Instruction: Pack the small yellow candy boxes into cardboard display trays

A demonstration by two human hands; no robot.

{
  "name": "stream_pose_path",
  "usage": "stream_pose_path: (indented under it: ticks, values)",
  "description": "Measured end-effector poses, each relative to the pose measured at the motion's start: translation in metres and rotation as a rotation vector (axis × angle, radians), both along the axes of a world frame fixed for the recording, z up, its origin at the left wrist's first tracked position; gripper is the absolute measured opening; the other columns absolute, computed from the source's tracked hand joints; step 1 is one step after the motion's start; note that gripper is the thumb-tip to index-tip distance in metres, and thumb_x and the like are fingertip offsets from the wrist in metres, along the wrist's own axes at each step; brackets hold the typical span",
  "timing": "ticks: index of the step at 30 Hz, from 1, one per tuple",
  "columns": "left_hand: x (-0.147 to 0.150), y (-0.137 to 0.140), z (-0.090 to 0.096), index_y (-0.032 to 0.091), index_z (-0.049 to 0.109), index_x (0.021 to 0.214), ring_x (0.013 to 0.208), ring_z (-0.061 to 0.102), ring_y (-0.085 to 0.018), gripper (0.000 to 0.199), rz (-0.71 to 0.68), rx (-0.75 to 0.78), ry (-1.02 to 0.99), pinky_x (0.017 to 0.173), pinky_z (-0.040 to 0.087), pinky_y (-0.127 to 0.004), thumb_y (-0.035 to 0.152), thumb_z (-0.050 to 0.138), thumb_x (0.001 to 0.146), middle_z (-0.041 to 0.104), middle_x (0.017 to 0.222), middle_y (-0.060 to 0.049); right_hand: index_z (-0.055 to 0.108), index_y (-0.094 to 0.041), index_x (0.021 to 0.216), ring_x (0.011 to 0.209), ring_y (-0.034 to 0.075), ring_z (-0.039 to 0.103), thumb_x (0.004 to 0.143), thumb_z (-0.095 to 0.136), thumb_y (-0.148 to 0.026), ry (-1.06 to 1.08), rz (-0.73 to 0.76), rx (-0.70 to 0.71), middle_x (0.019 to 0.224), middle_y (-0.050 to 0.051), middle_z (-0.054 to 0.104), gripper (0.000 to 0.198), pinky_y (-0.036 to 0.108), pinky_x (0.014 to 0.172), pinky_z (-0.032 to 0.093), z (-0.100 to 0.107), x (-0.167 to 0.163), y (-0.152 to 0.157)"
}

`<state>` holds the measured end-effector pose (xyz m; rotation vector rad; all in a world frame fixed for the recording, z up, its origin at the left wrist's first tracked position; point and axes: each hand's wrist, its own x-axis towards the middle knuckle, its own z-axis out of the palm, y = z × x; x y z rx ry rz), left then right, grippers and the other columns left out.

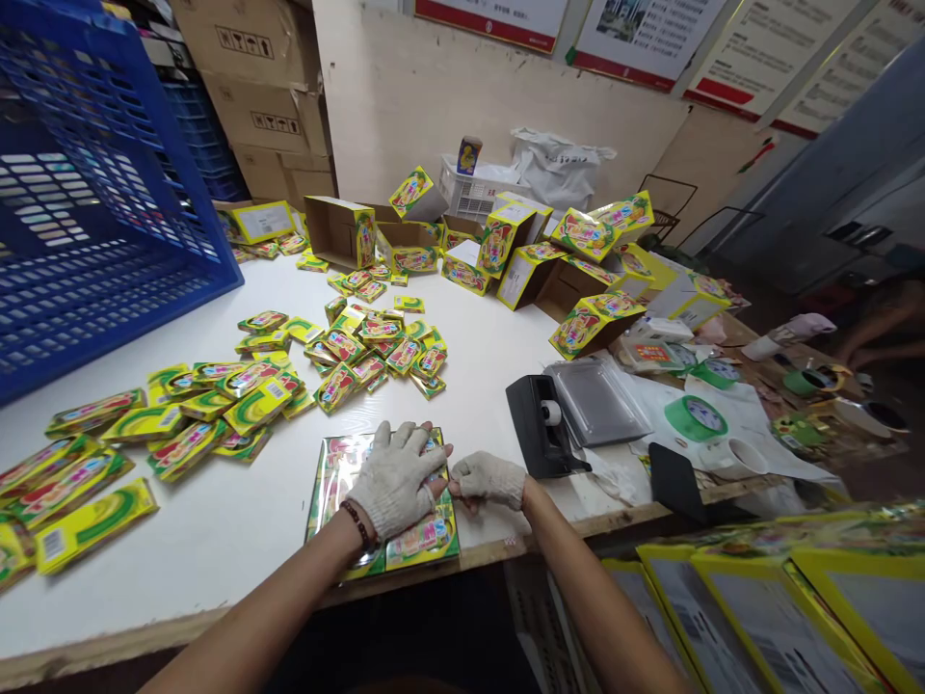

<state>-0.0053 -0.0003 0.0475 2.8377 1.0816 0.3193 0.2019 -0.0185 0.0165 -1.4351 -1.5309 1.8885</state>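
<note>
1. Multicoloured lettering on the flat, glossy green-and-yellow rectangular pack (423, 551) ends in "NS"; finer print is unreadable.
2. The pack lies at the white wooden-edged table's (238, 540) front edge; white surface separates it from the black tape dispenser (533, 424).
3. White-gloved left hand (397, 482) spreads flat over it; white-gloved right hand (489, 480) curls at its right edge, pinching unclear.

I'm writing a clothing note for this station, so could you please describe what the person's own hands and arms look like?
The left hand and right hand each wear an off-white knitted glove, with some bare fingertips showing. A dark reddish-brown beaded bracelet circles the left wrist. No sleeves cover the visible forearms.
</note>
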Motion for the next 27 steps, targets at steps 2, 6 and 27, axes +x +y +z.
stream_pose_path:
  ticks: [2, 6, 27]
  values:
    - [0.001, 0.0, 0.0, 0.03, 0.055, 0.133, 0.125, 0.044, -0.036, 0.046, 0.005, -0.001, 0.012, 0.1, 0.028, -0.06, 0.042, 0.054, 0.089, 0.051, 0.138, -0.014, 0.053, -0.018, 0.06, 0.043, 0.009, 0.055, 0.065, 0.07, -0.047, 0.015, -0.07, -0.078, 0.049, -0.004, 0.058, 0.033, 0.02, 0.045, 0.043, -0.006, -0.002, -0.005]
    - [0.001, -0.008, -0.002, 0.03, 0.05, 0.137, 0.133, 0.038, -0.038, 0.046, -0.105, 0.028, 0.035, 0.103, 0.022, -0.068, 0.039, 0.048, 0.092, 0.047, 0.144, -0.015, 0.054, -0.019, 0.071, 0.04, 0.012, 0.056, 0.065, 0.069, -0.058, -0.004, -0.151, -0.195, 0.051, -0.003, 0.059, 0.043, 0.021, 0.04, 0.045, -0.018, -0.009, -0.018]
    - [-0.044, -0.022, -0.051, 0.026, 0.061, 0.125, 0.122, 0.053, -0.032, 0.049, -0.193, 0.267, -0.194, 0.111, 0.024, -0.057, 0.024, 0.053, 0.077, 0.065, 0.127, -0.008, 0.057, -0.023, 0.055, 0.085, 0.028, 0.058, 0.067, 0.057, -0.043, -0.668, -0.999, 0.478, 0.072, 0.009, 0.066, 0.022, 0.038, 0.081, 0.044, 0.035, 0.13, -0.056]
